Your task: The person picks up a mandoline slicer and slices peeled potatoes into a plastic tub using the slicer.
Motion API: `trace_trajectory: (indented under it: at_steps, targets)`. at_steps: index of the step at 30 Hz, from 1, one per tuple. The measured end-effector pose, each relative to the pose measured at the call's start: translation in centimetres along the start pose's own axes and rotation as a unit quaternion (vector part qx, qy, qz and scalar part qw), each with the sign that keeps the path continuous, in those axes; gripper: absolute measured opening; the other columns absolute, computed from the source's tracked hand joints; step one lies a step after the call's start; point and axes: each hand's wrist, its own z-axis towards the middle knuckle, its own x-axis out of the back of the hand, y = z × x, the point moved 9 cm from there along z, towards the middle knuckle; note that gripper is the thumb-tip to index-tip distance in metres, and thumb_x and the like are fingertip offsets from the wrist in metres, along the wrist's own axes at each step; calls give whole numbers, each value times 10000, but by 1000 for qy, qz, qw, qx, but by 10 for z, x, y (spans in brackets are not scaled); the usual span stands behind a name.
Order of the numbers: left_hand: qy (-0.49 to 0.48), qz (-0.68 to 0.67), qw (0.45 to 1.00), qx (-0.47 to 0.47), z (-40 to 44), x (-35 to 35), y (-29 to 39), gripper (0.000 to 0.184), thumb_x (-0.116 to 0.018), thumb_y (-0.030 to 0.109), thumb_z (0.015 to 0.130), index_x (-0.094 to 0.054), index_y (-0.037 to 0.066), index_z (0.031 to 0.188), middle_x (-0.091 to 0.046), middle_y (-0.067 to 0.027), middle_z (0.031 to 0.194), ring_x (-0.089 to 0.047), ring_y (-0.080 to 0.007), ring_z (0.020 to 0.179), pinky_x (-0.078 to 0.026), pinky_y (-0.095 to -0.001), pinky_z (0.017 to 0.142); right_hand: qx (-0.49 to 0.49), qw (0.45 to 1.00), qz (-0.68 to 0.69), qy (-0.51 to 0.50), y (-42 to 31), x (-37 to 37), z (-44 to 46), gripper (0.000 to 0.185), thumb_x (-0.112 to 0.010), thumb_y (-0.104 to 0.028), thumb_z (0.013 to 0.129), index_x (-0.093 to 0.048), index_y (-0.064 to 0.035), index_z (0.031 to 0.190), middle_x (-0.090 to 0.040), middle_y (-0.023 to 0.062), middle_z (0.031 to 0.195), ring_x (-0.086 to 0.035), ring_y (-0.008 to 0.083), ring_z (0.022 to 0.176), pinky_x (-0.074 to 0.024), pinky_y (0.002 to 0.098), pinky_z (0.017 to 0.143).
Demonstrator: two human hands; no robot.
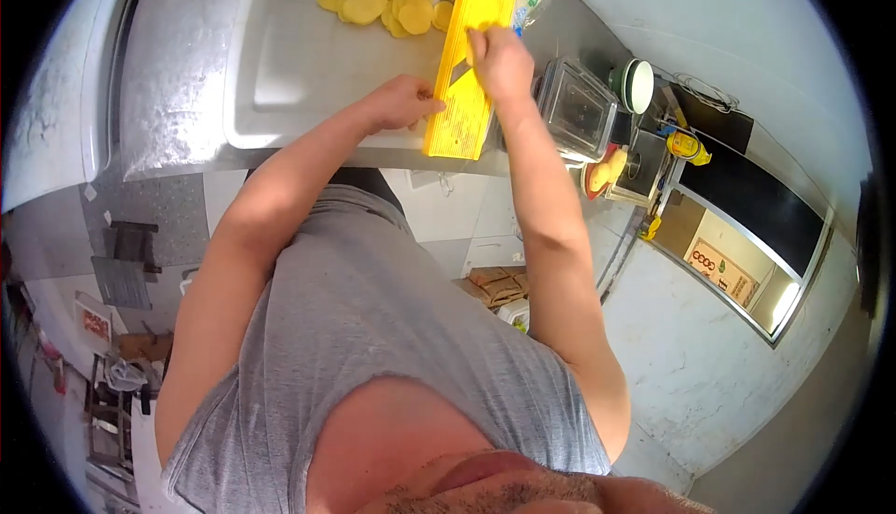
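A yellow mandoline slicer with a slanted metal blade lies across the right side of a white plastic tub. My left hand is closed on the slicer's left edge, near its lower end. Pressed to the slicer just above the blade is my right hand, its fingers closed around a potato that they mostly hide. Thin yellow potato slices lie in an overlapping row on the tub's floor, left of the slicer.
The tub stands on a metal counter. To the right are a plastic bag, a clear lidded container, a green-rimmed bowl and a reddish dish with yellow pieces. A framed opening is in the right wall.
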Motion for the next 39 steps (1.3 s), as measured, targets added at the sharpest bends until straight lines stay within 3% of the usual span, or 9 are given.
trace_trajectory:
  at_steps: [6,12,15,25,39]
  targets:
    - [8,40,999,-5,-7,2,9,313,-660,257,924,-643,-35,1035,-596,-38,789,-514,-114,607,-425,-286,557,0,995,21,100,-17,17,-87,276,-743,-223,850,-582,-64,693,-598,111,723,-600,327,632,-492,431,559]
    - [6,18,1000,-14,6,1,-6,317,-662,266,921,-651,-31,1030,-595,-41,796,-506,-116,603,-425,-286,559,-60,994,14,94,-16,19,-116,271,-728,-209,868,-582,-57,699,-594,117,721,-593,330,629,-486,430,559]
    - [-5,4,1000,-21,6,0,-5,309,-671,262,923,-658,-30,1023,-595,-41,797,-500,-114,599,-428,-277,555,-134,979,63,137,-2,22,-122,277,-729,-214,871,-590,-53,693,-597,121,712,-593,334,623,-486,433,556]
    - [-3,-3,1000,-28,5,-2,-3,269,-656,232,944,-670,-28,1013,-582,-30,779,-495,-107,585,-429,-265,545,-15,991,-60,122,-33,24,-108,353,-756,-277,850,-569,-89,617,-595,87,638,-591,299,531,-479,407,474]
    - [-8,2,1000,-12,4,-2,-4,283,-645,256,934,-660,-17,1006,-580,-29,778,-479,-109,550,-408,-281,525,-1,991,-54,125,-23,15,-84,365,-741,-276,864,-568,-84,605,-600,102,616,-594,310,505,-487,408,463]
